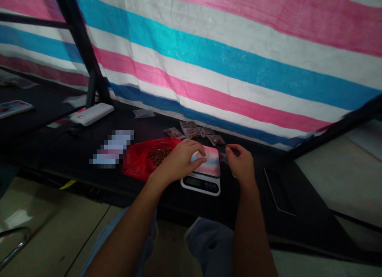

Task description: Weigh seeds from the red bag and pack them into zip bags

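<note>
My left hand (186, 155) reaches over a kitchen scale (201, 185), thumb and fingers apart above its shiny platform (211, 165). I cannot tell whether the fingertips touch the platform. To the right of the scale, my right hand (241, 161) is closed in a pinch, thumb against forefinger. By those fingertips shows a bit of clear plastic (223, 158); whether they grip it is unclear. A red plastic bag (137, 161) lies open left of the scale, holding small brown pieces (158, 155). Behind the scale lie several small filled clear packets (191, 130).
A dark phone (279, 191) lies at the right on the black table (250, 229). Left of the red bag is a blurred-out item (113, 150). Further back are a white box-like device (92, 114) and a flat clear bag (143, 113). A striped sheet (209, 58) hangs behind.
</note>
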Tool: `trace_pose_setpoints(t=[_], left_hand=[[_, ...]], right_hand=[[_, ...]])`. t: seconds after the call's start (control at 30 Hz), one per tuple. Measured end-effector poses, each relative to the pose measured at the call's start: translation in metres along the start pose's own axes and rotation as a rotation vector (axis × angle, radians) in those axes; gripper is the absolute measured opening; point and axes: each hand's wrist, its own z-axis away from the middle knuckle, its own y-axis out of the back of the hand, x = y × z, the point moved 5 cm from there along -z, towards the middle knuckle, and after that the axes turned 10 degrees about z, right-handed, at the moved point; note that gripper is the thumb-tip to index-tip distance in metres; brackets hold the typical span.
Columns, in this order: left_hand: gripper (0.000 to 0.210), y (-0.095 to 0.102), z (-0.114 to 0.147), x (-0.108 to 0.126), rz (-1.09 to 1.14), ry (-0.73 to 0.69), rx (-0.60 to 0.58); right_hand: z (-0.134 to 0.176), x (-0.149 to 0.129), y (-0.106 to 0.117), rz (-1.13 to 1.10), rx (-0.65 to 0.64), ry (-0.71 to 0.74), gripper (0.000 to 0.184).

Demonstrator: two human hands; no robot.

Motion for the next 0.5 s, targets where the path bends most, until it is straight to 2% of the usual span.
trace_pose_setpoints(t=[0.13, 0.27, 0.37, 0.5], left_hand=[[0.005, -0.009, 0.000, -0.011, -0.039, 0.089, -0.030], [0.020, -0.013, 0.003, -0.018, -0.072, 0.120, -0.060], [0.032, -0.006, 0.005, -0.016, -0.080, 0.071, -0.031], [0.037, 0.014, 0.007, -0.012, -0.075, 0.040, 0.062]], right_hand=[[0.000, -0.001, 0.007, 0.040, 0.057, 0.035, 0.038], [-0.005, -0.013, 0.014, 0.098, 0.103, 0.075, 0.032], [-0.018, -0.029, 0.006, 0.173, 0.029, 0.089, 0.026], [-0.043, -0.049, -0.024, 0.446, -0.133, 0.120, 0.025]])
